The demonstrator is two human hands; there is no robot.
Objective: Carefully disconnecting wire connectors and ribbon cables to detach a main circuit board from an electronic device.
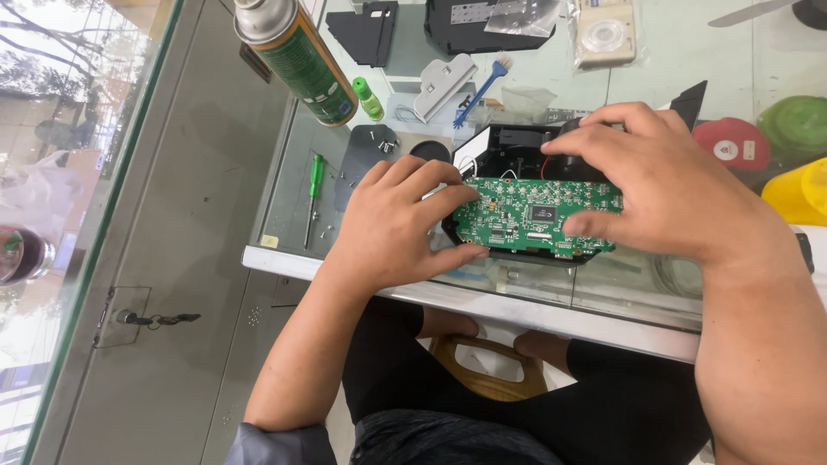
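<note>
At worktop edge, centre: green circuit board [534,217], seated in a black housing [517,155], held between both hands just above the glass.
Circuit board: rectangular, densely populated, one dark square chip near its middle; lies flat, face up, long side parallel to the near edge of the worktop [482,303].
Black housing: open shell beneath and behind the board; red and white wires visible inside, behind the board.
Left hand [392,228]: fingers curled, thumb under the board's left end, fingertips pressing on its left edge and top corner; grips the assembly from the left.
Right hand [663,185]: fingers spread over the housing's right side, thumb on the board's right end, index finger arched over the black shell.
Green screwdriver [314,194]: lies on the glass left of the left hand, well apart from the board, loose screws around it.
Black plate [369,151]: flat, just behind the left hand, small screws on it.
Spray can [297,56]: green body, grey cap, far left, tilted in view.
Blue brush [484,86]: behind the housing, beside a grey bracket [441,82].
Red lid [732,142], green lid [797,125], yellow container [797,194]: right of the right hand.
Wooden stool [487,370]: below the worktop, between the person's legs.
</note>
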